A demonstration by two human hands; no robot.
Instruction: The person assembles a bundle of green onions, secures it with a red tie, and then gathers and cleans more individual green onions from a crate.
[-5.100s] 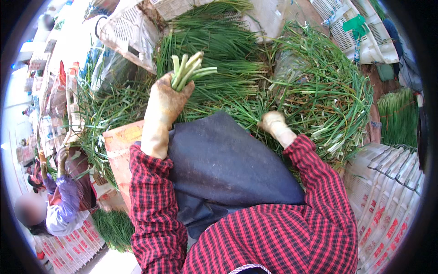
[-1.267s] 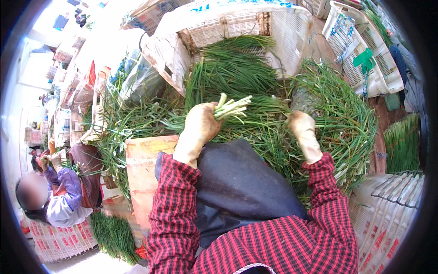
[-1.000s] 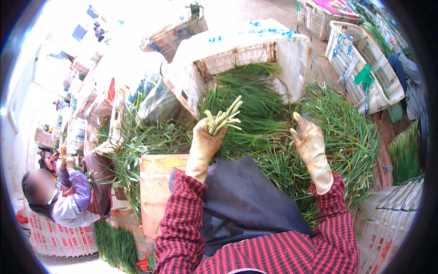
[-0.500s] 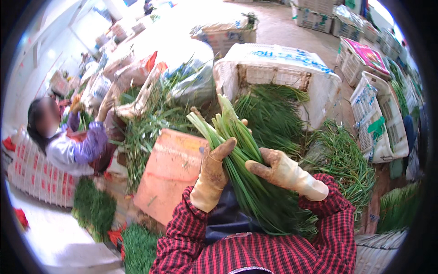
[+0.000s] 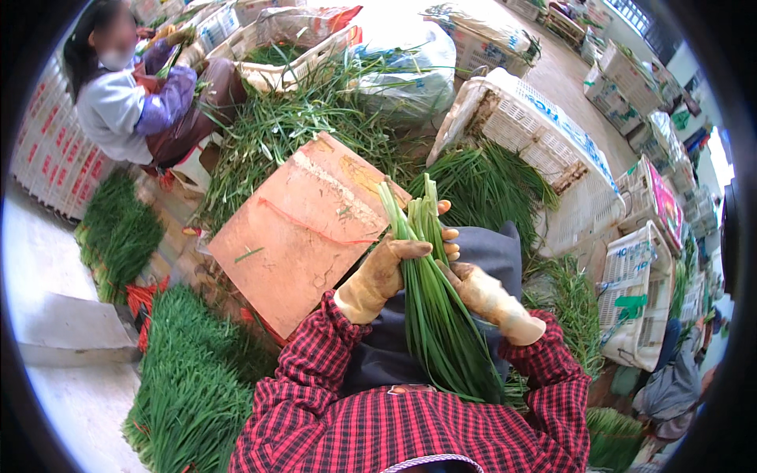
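The left hand (image 5: pixel 377 276) pinched the bunch (image 5: pixel 438 303) between thumb and fingers (image 5: pixel 450 236), tips showing past its right side; the right hand (image 5: pixel 487 301) touched that side, its grip unclear to me. Pale ends (image 5: pixel 393 206) rose above, leaves (image 5: pixel 449 347) drooped below, right of the board (image 5: pixel 288 236).

Red-and-black checked cloth shirt (image 5: pixel 418 430), pretty loud, fills 6 o'clock. Same check on long left sleeve (image 5: pixel 311 366) at 7 and long right sleeve (image 5: pixel 553 359) at 4, both baggy, wrinkled. Cream rubbery-looking left glove (image 5: pixel 369 282) near 6, close to centre, thumb smudged brown. Cream rubbery-looking right glove (image 5: pixel 497 307) at 4, equally grubby. Dark blue-grey apron-like cloth (image 5: pixel 493 256) over lap. Thin white twisted cord (image 5: pixel 434 459) near 6, bottom rim.
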